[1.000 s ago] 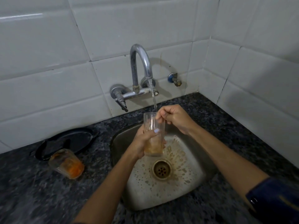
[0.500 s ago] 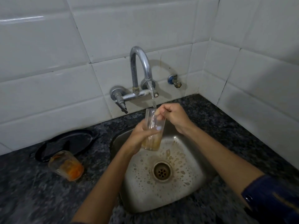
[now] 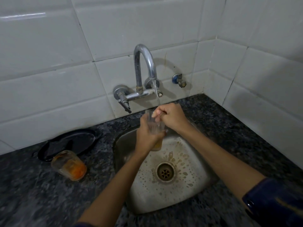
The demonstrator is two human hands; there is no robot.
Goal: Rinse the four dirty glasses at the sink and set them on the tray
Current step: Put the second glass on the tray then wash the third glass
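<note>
My left hand [image 3: 147,136] is wrapped around a clear glass [image 3: 155,126] held upright over the steel sink [image 3: 193,190], under the running tap [image 3: 145,63]. Brownish water sits at the glass's bottom. My right hand [image 3: 170,116] is at the glass's rim with fingers reaching inside it. A second dirty glass [image 3: 68,165] with orange residue stands on the counter left of the sink. Behind it lies the black tray [image 3: 82,140], which holds no glasses.
The dark speckled counter [image 3: 32,194] surrounds the sink. White tiled walls meet in a corner at the back right. A small valve [image 3: 179,80] sticks out of the wall right of the tap. The drain [image 3: 164,172] is ringed by brown droplets.
The glass has risen closer to the spout and its water looks clearer. My left hand has shifted its grip lower on the glass. My right fingers stay at the rim.
</note>
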